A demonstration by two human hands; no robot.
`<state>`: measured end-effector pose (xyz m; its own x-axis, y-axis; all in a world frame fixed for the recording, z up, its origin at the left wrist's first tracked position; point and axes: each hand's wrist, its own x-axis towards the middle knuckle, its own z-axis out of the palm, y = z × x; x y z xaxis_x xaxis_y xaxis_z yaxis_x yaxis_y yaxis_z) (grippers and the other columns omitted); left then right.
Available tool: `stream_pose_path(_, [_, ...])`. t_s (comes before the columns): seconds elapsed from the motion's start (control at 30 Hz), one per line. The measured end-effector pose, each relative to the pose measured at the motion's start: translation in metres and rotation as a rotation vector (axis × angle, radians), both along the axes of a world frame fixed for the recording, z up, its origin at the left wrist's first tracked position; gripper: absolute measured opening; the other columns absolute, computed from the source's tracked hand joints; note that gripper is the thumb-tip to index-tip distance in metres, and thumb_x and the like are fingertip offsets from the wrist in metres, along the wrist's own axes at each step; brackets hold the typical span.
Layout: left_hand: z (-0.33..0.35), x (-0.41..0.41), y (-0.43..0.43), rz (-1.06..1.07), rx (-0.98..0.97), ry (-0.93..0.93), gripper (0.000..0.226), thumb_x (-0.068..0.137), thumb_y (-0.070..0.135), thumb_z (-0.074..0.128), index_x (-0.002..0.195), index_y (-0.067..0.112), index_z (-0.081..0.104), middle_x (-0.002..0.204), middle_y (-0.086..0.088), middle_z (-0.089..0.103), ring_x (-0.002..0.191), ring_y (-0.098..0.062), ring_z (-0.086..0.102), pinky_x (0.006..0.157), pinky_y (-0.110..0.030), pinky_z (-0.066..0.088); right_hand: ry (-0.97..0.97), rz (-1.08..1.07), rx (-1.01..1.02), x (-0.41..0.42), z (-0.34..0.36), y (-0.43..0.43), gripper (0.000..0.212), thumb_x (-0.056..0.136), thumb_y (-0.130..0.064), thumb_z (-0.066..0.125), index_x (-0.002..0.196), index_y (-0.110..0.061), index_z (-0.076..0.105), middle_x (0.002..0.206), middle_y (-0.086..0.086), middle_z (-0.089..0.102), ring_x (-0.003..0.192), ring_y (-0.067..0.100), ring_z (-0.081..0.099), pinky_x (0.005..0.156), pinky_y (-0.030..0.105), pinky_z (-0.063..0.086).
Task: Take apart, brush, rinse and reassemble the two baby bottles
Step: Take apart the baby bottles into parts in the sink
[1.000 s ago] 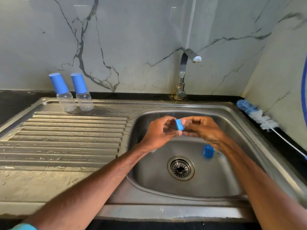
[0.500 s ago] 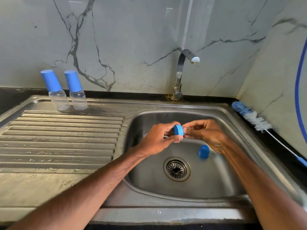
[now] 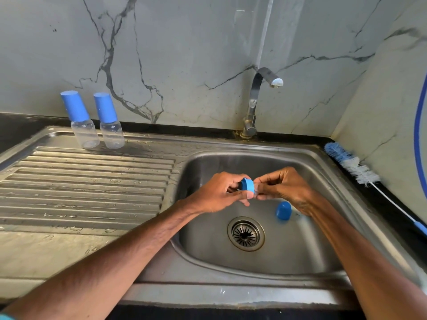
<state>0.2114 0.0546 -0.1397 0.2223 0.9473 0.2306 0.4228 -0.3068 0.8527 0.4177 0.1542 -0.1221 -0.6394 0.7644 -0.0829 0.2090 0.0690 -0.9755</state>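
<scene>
Both hands hold a blue ring (image 3: 248, 185) above the sink (image 3: 208, 289) basin

The left hand (image 3: 217, 192) curls thumb and fingers round the ring; the right hand (image 3: 285, 187) pinches its other side, fingertips hiding whatever sits inside; a blue cap (image 3: 283, 211) lies below, near the drain (image 3: 246, 233); two capped bottles (image 3: 98, 132) stand far left; the brush (image 3: 353, 167) handle runs out of view.

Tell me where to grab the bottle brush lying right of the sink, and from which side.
Grip the bottle brush by its blue handle at the near end, coming from above. It lies flat on the counter, bristle head toward the back wall, thin shaft between; the handle is likely the firmest, nearest part, though cut off by the frame.
</scene>
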Motion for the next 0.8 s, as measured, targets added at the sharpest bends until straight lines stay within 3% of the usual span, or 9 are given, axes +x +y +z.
stream_pose_path(0.3, [-0.003,0.001,-0.003,-0.112,-0.124,0.086,0.037,0.097,0.022,0.071,0.129,0.004,0.063,0.111,-0.01,0.077,0.094,-0.02,0.078,0.096,-0.047,0.058,-0.21,0.133,-0.03,0.006,0.003,0.001,0.021,0.082,0.001,0.081,0.102,0.003,0.079,0.092,0.021,0.078,0.087,0.031,0.079,0.071,0.023,0.062])
stream_pose_path(0.43, [0.002,0.002,-0.003,-0.115,-0.112,0.018,0.034,0.1,0.02,0.068,0.128,0.002,0.062,0.114,-0.012,0.076,0.096,-0.024,0.077,0.097,-0.044,0.058,-0.141,0.055,-0.106,0.006,0.005,-0.002,0.024,0.081,0.002,0.079,0.105,0.006,0.077,0.096,0.025,0.077,0.088,0.033,0.079,0.07,0.024,0.063])
stream_pose_path(0.53, [0.006,0.0,0.003,-0.045,-0.108,-0.168,0.029,0.103,0.011,0.06,0.127,-0.004,0.06,0.113,-0.022,0.072,0.102,-0.034,0.074,0.099,-0.044,0.057,0.03,-0.078,-0.169,-0.004,0.003,-0.008,0.032,0.079,-0.003,0.08,0.109,0.009,0.075,0.099,0.027,0.076,0.085,0.03,0.079,0.07,0.024,0.063])
stream_pose_path(0.6, [0.007,-0.003,0.006,-0.024,-0.106,-0.232,0.029,0.104,0.009,0.056,0.129,-0.005,0.06,0.112,-0.021,0.071,0.103,-0.027,0.074,0.097,-0.036,0.057,0.101,-0.111,-0.201,-0.009,0.003,-0.009,0.039,0.074,-0.008,0.082,0.108,0.01,0.074,0.099,0.027,0.076,0.085,0.03,0.079,0.069,0.024,0.063])
stream_pose_path(0.67, [0.004,-0.003,0.007,-0.033,-0.107,-0.252,0.03,0.104,0.009,0.055,0.131,-0.005,0.059,0.112,-0.018,0.071,0.103,-0.02,0.072,0.096,-0.03,0.057,0.095,-0.1,-0.214,-0.011,0.002,-0.008,0.043,0.07,-0.012,0.084,0.106,0.008,0.076,0.1,0.027,0.077,0.09,0.032,0.079,0.071,0.024,0.063])
stream_pose_path(0.8, [-0.005,0.001,0.012,-0.022,-0.123,-0.303,0.033,0.104,0.01,0.056,0.134,-0.003,0.059,0.119,-0.02,0.071,0.111,-0.026,0.071,0.098,-0.034,0.057,0.05,-0.037,-0.245,-0.002,-0.001,0.0,0.041,0.077,-0.011,0.083,0.112,0.007,0.074,0.107,0.027,0.076,0.1,0.036,0.076,0.079,0.027,0.063])
